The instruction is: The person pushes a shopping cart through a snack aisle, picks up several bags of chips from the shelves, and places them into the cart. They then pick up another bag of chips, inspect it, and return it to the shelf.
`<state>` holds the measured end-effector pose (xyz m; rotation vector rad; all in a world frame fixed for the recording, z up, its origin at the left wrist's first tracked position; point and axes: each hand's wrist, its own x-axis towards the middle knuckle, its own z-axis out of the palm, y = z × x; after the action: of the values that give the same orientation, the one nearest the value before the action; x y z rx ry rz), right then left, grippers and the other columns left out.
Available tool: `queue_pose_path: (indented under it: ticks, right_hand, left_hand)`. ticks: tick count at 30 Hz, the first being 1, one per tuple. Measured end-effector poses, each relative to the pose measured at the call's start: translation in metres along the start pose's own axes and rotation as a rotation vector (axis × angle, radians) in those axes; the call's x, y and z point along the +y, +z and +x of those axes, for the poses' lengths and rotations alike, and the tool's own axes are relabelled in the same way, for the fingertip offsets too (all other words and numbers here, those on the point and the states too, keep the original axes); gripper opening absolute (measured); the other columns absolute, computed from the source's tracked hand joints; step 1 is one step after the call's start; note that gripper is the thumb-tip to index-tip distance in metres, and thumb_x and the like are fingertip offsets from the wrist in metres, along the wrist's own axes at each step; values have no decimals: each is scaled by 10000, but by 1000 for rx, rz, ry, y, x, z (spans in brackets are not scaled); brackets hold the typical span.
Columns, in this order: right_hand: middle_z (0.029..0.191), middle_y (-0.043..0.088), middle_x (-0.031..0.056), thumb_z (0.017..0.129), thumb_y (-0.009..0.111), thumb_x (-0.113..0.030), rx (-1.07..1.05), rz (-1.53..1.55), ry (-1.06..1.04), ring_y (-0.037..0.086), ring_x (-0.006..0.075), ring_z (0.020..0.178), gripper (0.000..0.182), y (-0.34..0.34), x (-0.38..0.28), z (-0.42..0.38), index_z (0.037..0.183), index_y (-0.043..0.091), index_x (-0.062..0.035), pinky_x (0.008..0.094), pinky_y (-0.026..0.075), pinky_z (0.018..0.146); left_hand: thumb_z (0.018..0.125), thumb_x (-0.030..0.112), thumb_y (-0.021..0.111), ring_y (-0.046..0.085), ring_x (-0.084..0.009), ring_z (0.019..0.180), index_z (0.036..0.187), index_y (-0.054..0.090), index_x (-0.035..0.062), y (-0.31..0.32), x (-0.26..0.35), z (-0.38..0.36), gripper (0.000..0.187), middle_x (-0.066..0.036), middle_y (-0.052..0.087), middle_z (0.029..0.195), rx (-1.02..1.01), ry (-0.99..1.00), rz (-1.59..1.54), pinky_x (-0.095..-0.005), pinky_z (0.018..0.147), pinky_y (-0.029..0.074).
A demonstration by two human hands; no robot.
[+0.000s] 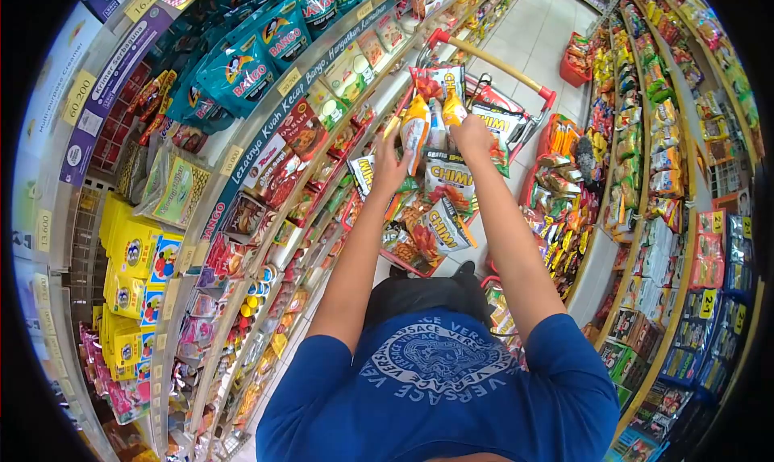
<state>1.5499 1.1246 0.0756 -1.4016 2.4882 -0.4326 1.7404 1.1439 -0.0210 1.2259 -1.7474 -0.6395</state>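
The left hand [390, 170] curls around the side of one orange-and-white packet [415, 135], and the right hand [474, 136] holds the top part of another packet [454, 110]. Both packets stand up near each other, over the pile of snacks in the shopping cart [493, 64]. I cannot tell how hard the fingers press. A soft hold on the sides is best, because a tight squeeze could crush the food or pop a bag. It helps to keep each packet upright and set it down gently where the pile is flat, so it does not slide off. The bags look like thin, shiny plastic, puffy in the middle and flat at the ends. A Chimi bag [451, 178] lies just below the hands, and a lower Chimi bag [445, 227] leans at a slant. Beside them, smooth teal Bango pouches [242, 79] fill a shelf, and the floor [516, 28] has pale, square tiles.
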Motion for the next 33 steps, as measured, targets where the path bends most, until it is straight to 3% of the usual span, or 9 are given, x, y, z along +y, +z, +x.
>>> queue_pose_path:
  ticks: [7,14,19,21,25,29,30,31,33]
  right_hand:
    - [803,626,223,711,583,-162,279,250,-195,611,361,784,246,24,32,10,860,638,26,429,477,712]
    - [821,643,194,771,634,-388,173,421,-184,629,296,770,442,27,50,6,964,628,10,358,477,705]
    - [971,587,161,749,647,-417,350,345,-274,570,313,937,464,-8,45,-36,1007,595,-35,380,459,774]
    - [1003,586,153,751,646,-404,261,140,-236,564,300,967,439,-5,49,-47,1007,594,-51,377,460,774]
    - [827,650,111,760,637,-399,204,333,-161,631,270,777,382,21,66,-30,922,623,-54,369,484,682]
    - [735,653,88,783,626,-347,332,600,-94,637,241,657,323,21,62,-31,917,631,-53,361,481,628]
    - [735,653,88,783,626,-347,338,602,-94,637,241,657,323,22,61,-30,917,631,-53,361,481,628]
    - [780,649,110,787,622,-342,334,563,-161,635,250,702,341,23,59,-27,957,609,-47,364,478,649]
    - [870,640,154,795,615,-333,320,480,-290,630,268,792,386,29,58,-24,1037,565,-36,370,473,690]
  left_hand:
    - [837,262,597,328,-335,1258,1344,300,74,20,14,13,617,-186,355,1326,-206,-25,-140,-402,1034,280]
    - [828,153,598,410,-304,1200,1322,357,111,11,-8,6,551,-165,359,1342,-316,-41,-315,-384,947,395]
    - [790,182,616,380,-338,1198,1242,429,89,-43,-31,-18,498,-150,450,1250,-193,-50,-48,-407,984,321]
    - [777,235,642,367,-325,1200,1230,439,96,-42,-47,-36,515,-154,455,1243,77,-286,130,-444,984,293]
    - [721,332,707,308,-400,1196,1324,311,140,-39,-40,-42,746,-217,284,1325,9,-491,371,-492,999,255]
    - [688,379,730,227,-457,1237,1353,267,190,-33,-52,-43,833,-286,148,1368,20,-742,-17,-523,1000,245]
    - [695,378,726,249,-436,1245,1350,270,126,-33,-28,-39,836,-270,204,1360,13,-709,377,-482,997,279]
    - [695,378,726,249,-436,1245,1350,270,126,-29,-27,-32,836,-270,204,1360,15,-703,375,-482,997,279]
    - [705,388,719,293,-391,1245,1339,277,51,-20,-26,-11,843,-255,279,1338,53,-75,226,-438,1001,295]
